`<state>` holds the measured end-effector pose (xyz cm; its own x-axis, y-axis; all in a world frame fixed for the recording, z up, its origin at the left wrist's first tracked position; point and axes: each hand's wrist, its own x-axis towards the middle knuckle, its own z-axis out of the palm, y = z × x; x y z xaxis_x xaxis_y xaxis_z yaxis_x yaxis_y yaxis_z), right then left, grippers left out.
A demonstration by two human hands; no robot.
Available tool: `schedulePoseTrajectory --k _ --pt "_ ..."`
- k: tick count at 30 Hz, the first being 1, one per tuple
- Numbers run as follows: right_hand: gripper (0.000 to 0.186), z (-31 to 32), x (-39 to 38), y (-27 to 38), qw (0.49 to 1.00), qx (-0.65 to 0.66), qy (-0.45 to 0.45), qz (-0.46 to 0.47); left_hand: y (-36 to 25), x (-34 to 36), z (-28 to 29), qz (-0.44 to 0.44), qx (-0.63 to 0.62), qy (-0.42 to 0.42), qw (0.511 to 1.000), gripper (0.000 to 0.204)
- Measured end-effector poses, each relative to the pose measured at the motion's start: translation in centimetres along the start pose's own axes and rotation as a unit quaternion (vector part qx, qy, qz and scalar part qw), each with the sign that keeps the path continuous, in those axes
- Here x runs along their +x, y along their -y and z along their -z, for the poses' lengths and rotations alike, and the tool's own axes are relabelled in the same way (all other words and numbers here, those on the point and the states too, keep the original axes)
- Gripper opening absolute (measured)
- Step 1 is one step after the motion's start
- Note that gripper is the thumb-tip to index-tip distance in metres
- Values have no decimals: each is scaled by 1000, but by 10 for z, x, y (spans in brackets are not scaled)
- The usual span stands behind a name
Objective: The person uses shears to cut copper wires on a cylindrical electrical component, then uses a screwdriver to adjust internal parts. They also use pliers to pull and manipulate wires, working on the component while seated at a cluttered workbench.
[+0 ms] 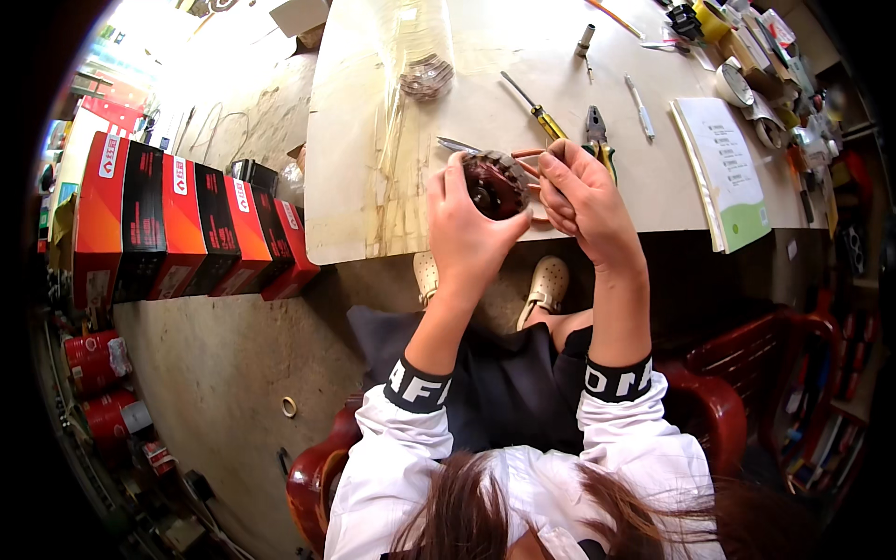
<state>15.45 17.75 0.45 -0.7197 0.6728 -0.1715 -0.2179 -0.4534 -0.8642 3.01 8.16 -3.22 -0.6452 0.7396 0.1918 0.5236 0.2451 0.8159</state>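
Note:
Above the table's near edge, my left hand [469, 229] grips a round motor core [495, 185], dark red inside with a toothed metallic rim. My right hand [581, 191] is closed in a pinch close to the core's right side. What sits between its fingertips is too small to make out. Behind the core, a tool with a pointed metal tip [455, 145] is partly hidden. Reddish-orange handle-like pieces [528, 153] show between the core and my right hand. Pliers [597, 131] with dark jaws and yellow-green grips lie just beyond that hand.
On the pale table [355, 187] lie a yellow-handled screwdriver [541, 118], a white pen [640, 107] and a booklet [719, 173]. A clear plastic bag holds toothed metal rings [427, 77]. Red-and-black boxes [191, 224] line the left; tapes and tools crowd the far right.

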Motion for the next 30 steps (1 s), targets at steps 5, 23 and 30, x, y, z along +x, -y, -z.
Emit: schedulePoseTrajectory --k 5,23,30 --pt "12 5 3 -5 995 -55 -81 -1 17 16 9 -9 37 -44 998 92" --pt "15 26 10 -1 941 85 -296 143 26 14 18 -89 95 88 988 83" --pt "15 28 11 -3 943 99 -282 145 33 16 16 -103 132 153 974 84"
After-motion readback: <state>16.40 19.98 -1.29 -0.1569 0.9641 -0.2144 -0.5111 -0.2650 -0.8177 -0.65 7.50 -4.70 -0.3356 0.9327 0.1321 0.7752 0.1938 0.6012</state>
